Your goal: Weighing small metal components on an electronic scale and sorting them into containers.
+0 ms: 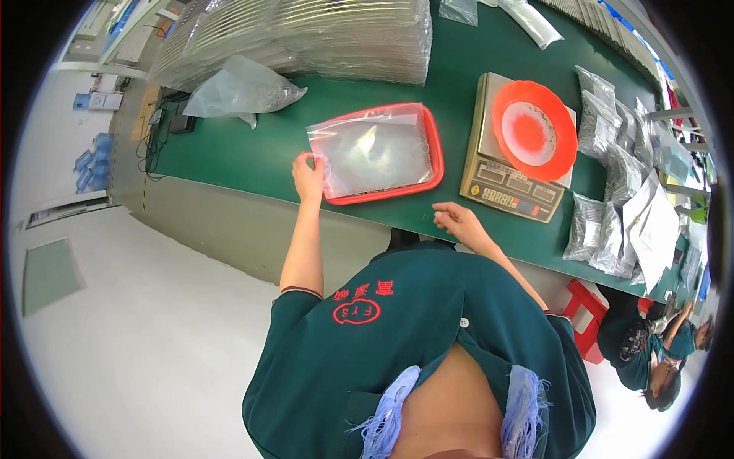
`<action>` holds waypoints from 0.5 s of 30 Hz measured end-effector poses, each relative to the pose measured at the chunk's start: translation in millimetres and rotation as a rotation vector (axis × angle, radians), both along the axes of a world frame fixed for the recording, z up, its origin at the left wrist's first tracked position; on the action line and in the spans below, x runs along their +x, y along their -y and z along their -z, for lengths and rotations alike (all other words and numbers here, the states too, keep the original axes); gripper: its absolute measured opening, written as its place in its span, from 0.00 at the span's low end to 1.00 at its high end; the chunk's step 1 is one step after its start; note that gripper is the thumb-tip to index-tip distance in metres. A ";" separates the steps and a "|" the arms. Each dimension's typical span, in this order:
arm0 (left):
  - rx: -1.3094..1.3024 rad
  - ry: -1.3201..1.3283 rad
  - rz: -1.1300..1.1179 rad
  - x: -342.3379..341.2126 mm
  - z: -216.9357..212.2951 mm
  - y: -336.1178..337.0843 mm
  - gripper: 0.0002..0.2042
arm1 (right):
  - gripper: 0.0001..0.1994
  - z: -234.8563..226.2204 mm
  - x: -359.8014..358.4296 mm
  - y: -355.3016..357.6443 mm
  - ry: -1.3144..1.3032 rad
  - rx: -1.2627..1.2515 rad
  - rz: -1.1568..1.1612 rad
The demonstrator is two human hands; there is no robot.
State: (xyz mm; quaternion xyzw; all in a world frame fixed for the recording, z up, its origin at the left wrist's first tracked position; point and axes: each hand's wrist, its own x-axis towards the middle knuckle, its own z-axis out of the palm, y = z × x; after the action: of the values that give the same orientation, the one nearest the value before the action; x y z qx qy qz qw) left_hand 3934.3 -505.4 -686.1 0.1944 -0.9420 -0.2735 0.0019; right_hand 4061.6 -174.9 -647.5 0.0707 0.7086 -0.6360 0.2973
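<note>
A clear plastic bag (375, 157) lies flat across a red plastic tray (437, 153) on the green table. My left hand (307, 177) is at the left side of that tray, its thumb and fingers closed on the bag's left edge. Over the table's front edge, to the right of the tray, hovers my right hand (462, 223). Its fingers are loosely bent and apart, with nothing seen in them. What the tray holds under the bag is mostly hidden. On the right stands a digital weighing scale (511, 187) bearing an orange-red plastic dish (562, 141).
Several filled clear bags (589, 222) lie at the table's right, with white paper sheets (650, 229) on some. A plastic-wrapped stack (359, 42) stands at the back, beside a partly filled bag (248, 88). Black cables (153, 134) hang at the left end. Other people (650, 352) are at far right.
</note>
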 end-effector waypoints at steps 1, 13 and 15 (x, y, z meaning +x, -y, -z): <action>-0.001 -0.101 0.049 2.1 2.2 4.2 0.24 | 0.16 1.7 3.0 2.3 0.064 -0.030 0.031; -0.110 -0.142 0.501 -73.4 -22.8 9.6 0.12 | 0.16 -8.2 1.5 35.7 0.156 0.004 0.099; 0.008 -0.082 0.555 -76.8 -50.7 8.7 0.11 | 0.16 -12.6 0.9 36.5 0.168 0.011 0.131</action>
State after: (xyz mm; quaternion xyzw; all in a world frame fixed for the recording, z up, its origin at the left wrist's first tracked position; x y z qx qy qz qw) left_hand 3857.4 -514.0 -635.4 -0.0824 -0.9573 -0.2749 -0.0360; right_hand 4062.5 -211.4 -635.0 0.1717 0.6784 -0.6420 0.3131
